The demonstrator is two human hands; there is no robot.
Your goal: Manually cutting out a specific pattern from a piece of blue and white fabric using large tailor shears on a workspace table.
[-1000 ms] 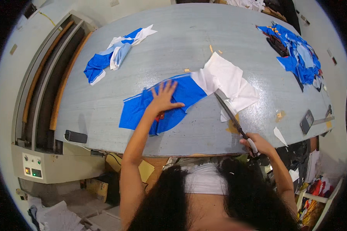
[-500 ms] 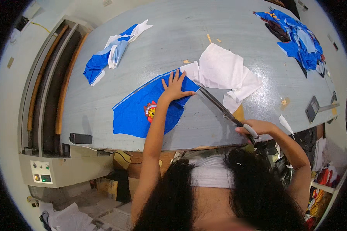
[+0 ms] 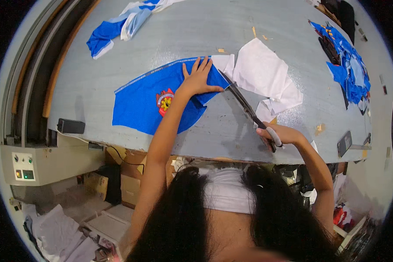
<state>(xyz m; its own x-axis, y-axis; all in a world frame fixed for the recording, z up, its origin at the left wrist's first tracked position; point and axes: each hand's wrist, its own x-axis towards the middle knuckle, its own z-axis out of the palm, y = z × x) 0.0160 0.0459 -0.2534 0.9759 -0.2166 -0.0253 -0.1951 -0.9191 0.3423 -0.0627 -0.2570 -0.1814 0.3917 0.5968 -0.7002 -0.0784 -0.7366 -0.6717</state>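
A blue piece of cloth (image 3: pixel 135 105) with a red and yellow emblem and a pale band along its far edge lies flat on the table. My left hand (image 3: pixel 197 81) presses on its right part, palm down with fingers spread. My right hand (image 3: pixel 281 133) grips the wrapped handles of long dark scissors (image 3: pixel 245 104), which point away and to the left. Their slightly parted blades reach the cloth's right corner, one tip showing past its edge. White cloth (image 3: pixel 262 65) lies crumpled just beyond the scissors.
Blue and white cloth pieces (image 3: pixel 107 37) lie at the far left, and a blue heap (image 3: pixel 351 65) at the far right. A phone (image 3: pixel 344 144) rests near the right edge, a small black box (image 3: pixel 71 126) near the left. A long machine (image 3: pixel 28 157) stands left of the table (image 3: pixel 170 37).
The scissors' blades have parted, and one tip now shows beyond the cloth's right corner. My left hand stays spread on the blue cloth. The whole view has shifted.
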